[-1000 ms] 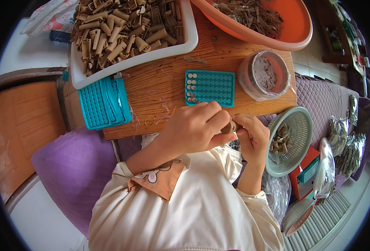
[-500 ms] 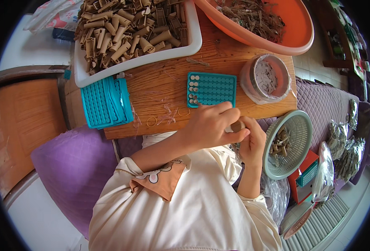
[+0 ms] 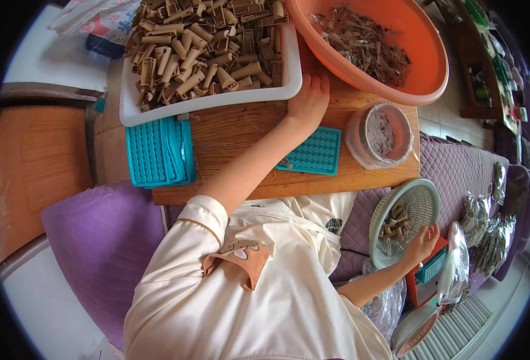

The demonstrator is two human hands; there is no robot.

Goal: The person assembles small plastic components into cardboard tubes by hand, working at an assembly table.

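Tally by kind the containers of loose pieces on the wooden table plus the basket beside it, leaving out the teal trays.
White bin: 1
Orange basin: 1
Round tub: 1
Grey-green basket: 1
Total: 4

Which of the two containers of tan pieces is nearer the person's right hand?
The round, pale green basket, with the right hand at its rim. The other, the rectangular white tray, is far from that hand, beside the left hand.
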